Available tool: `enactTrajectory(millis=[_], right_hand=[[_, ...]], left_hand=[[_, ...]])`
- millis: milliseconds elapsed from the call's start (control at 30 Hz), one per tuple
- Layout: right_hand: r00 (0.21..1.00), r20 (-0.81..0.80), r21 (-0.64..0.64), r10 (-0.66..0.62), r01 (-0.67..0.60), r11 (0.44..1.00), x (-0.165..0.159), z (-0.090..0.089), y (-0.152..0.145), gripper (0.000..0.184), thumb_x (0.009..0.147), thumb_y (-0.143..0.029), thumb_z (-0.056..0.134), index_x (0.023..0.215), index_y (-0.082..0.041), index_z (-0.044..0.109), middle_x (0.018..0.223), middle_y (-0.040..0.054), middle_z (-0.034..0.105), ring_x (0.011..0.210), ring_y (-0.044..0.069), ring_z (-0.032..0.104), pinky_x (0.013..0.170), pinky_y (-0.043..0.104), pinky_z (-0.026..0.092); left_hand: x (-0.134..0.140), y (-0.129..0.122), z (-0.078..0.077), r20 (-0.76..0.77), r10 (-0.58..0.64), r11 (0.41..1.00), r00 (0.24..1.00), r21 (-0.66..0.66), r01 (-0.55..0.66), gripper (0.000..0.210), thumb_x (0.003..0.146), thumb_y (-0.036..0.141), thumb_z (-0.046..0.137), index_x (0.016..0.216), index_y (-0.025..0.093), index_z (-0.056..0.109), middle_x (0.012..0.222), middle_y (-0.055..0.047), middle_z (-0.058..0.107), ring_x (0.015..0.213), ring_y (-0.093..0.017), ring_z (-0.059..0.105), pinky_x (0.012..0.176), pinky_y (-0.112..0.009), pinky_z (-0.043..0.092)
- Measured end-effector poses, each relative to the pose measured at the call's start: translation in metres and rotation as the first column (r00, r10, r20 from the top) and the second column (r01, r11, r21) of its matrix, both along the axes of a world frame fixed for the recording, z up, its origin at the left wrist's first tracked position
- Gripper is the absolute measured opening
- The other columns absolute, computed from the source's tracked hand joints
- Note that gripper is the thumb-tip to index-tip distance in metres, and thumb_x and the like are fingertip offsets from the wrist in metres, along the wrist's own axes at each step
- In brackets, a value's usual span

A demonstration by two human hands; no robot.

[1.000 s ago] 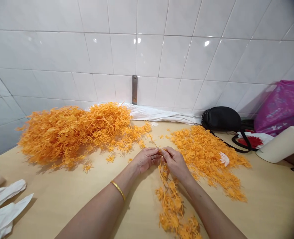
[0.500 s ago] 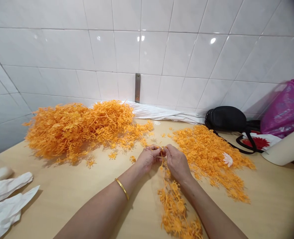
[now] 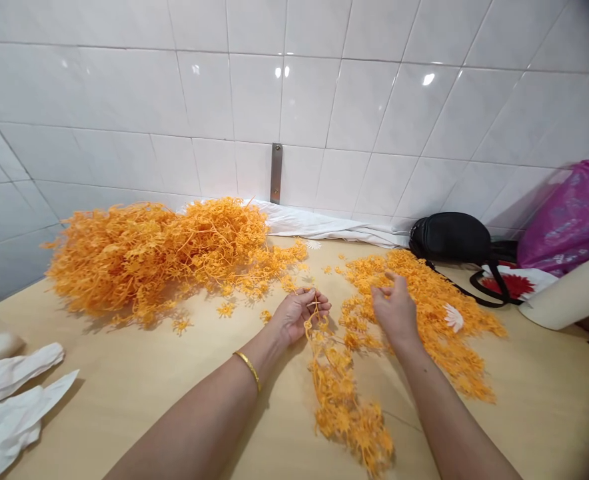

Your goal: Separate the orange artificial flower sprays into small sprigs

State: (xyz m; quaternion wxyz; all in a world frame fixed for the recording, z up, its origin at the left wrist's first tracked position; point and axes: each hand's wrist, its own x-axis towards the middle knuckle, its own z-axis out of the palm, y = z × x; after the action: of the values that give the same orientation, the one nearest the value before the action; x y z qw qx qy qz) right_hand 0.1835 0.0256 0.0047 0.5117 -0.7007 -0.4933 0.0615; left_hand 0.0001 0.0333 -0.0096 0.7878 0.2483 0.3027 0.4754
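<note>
My left hand [image 3: 302,313], with a gold bangle [image 3: 248,370] on the wrist, pinches the thin stem end of a strand of orange plastic flowers [image 3: 339,373]. The strand trails from those fingers toward me along the table. To the right, my right hand [image 3: 397,310] hovers at the left side of a spread of loose orange flower pieces [image 3: 424,300]. Its thumb and forefinger are apart, with nothing visible between them; the other fingers are partly hidden. A big tangled heap of orange flower stems [image 3: 139,260] lies behind and left of my left hand.
A tiled wall [image 3: 254,100] stands behind the table [image 3: 174,393], with white cloth [image 3: 324,227] along its foot. At the right are a black bag [image 3: 452,237], a purple plastic bag [image 3: 572,220] and a cream roll [image 3: 569,297]. White gloves [image 3: 14,380] lie at the left.
My right hand has moved away from my left hand, to the right over the loose flower pieces. My left hand still pinches the strand, which has shifted slightly left.
</note>
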Motion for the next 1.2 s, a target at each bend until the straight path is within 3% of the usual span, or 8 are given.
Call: enactTrajectory(millis=[100, 167, 300, 367, 633, 867, 1033, 1200], right_hand=[[0.932, 0.36, -0.035, -0.035, 0.051, 0.998, -0.007, 0.002, -0.008, 0.031, 0.071, -0.027, 0.047, 0.098, -0.014, 0.053, 0.102, 0.0172, 0.051, 0.085, 0.026, 0.05, 0.067, 0.036, 0.036], [0.897, 0.438, -0.038, 0.052, -0.04, 0.998, -0.016, 0.006, -0.015, 0.021, 0.075, -0.027, 0.042, 0.082, -0.015, 0.058, 0.095, 0.0141, 0.054, 0.085, 0.025, 0.05, 0.069, 0.035, 0.035], [0.81, 0.277, -0.241, 0.517, -0.462, 0.853, -0.041, 0.011, -0.027, 0.023, 0.074, -0.039, 0.047, 0.064, -0.019, 0.053, 0.06, 0.0003, 0.054, 0.059, 0.014, 0.048, 0.055, 0.025, 0.035], [0.758, 0.202, -0.311, 0.62, -0.551, 0.775, -0.052, 0.009, -0.031, 0.024, 0.067, -0.043, 0.055, 0.064, -0.02, 0.052, 0.055, -0.0029, 0.051, 0.051, 0.012, 0.045, 0.048, 0.022, 0.03], [0.833, 0.123, -0.209, 0.539, -0.509, 0.835, -0.059, 0.003, -0.031, 0.025, 0.074, -0.032, 0.045, 0.053, -0.019, 0.042, 0.046, -0.0038, 0.042, 0.045, 0.01, 0.036, 0.044, 0.021, 0.024], [0.889, -0.071, -0.057, 0.452, -0.456, 0.888, -0.051, -0.003, -0.02, 0.014, 0.069, -0.028, 0.047, 0.059, -0.018, 0.048, 0.054, -0.0026, 0.044, 0.053, 0.011, 0.039, 0.05, 0.022, 0.028], [0.688, -0.568, 0.012, 0.452, -0.542, 0.84, -0.046, -0.005, -0.015, 0.015, 0.064, -0.029, 0.052, 0.073, -0.017, 0.053, 0.046, -0.0067, 0.041, 0.045, 0.008, 0.036, 0.046, 0.02, 0.027], [0.508, -0.748, 0.081, 0.427, -0.568, 0.819, -0.047, -0.001, -0.018, 0.023, 0.057, -0.03, 0.061, 0.073, -0.015, 0.053, 0.051, -0.0034, 0.054, 0.046, 0.007, 0.044, 0.047, 0.019, 0.03]], left_hand=[[-0.001, 0.004, -0.001, 0.015, 0.001, 1.0, 1.0, -0.011, -0.001, 0.009, 0.076, 0.013, 0.051, 0.067, 0.011, 0.05, 0.063, -0.004, 0.057, 0.057, -0.011, 0.059, 0.055, -0.021, 0.048], [-0.003, 0.006, -0.001, 0.021, 0.014, 1.0, 1.0, -0.021, -0.014, 0.011, 0.077, 0.013, 0.048, 0.067, 0.01, 0.05, 0.062, -0.004, 0.057, 0.057, -0.011, 0.059, 0.053, -0.021, 0.048], [-0.006, 0.007, -0.001, 0.071, 0.027, 0.998, 0.997, -0.059, -0.022, 0.012, 0.078, 0.014, 0.047, 0.067, 0.011, 0.05, 0.062, -0.004, 0.056, 0.057, -0.01, 0.058, 0.053, -0.02, 0.048], [-0.006, 0.008, -0.002, 0.093, 0.032, 0.998, 0.995, -0.055, -0.027, 0.011, 0.077, 0.014, 0.048, 0.067, 0.011, 0.05, 0.062, -0.004, 0.056, 0.058, -0.01, 0.057, 0.055, -0.021, 0.048], [-0.001, 0.001, -0.001, -0.062, -0.031, 0.991, 0.998, 0.131, 0.039, 0.03, 0.068, 0.039, 0.06, 0.064, 0.01, 0.055, 0.062, -0.005, 0.057, 0.053, -0.012, 0.055, 0.051, -0.025, 0.045], [0.005, -0.005, -0.001, -0.208, -0.147, 0.971, 0.967, 0.157, 0.181, 0.013, 0.068, 0.015, 0.058, 0.079, 0.009, 0.059, 0.063, -0.009, 0.061, 0.054, -0.013, 0.057, 0.048, -0.022, 0.041], [0.0, -0.004, 0.002, -0.197, -0.208, 0.967, 0.958, 0.103, 0.232, 0.016, 0.073, 0.009, 0.048, 0.084, 0.01, 0.059, 0.055, -0.007, 0.058, 0.052, -0.012, 0.056, 0.051, -0.022, 0.041], [-0.007, -0.001, 0.004, -0.159, -0.27, 0.954, 0.95, 0.091, 0.286, 0.018, 0.074, 0.021, 0.051, 0.078, 0.007, 0.062, 0.063, -0.009, 0.061, 0.06, -0.014, 0.059, 0.058, -0.024, 0.045]])
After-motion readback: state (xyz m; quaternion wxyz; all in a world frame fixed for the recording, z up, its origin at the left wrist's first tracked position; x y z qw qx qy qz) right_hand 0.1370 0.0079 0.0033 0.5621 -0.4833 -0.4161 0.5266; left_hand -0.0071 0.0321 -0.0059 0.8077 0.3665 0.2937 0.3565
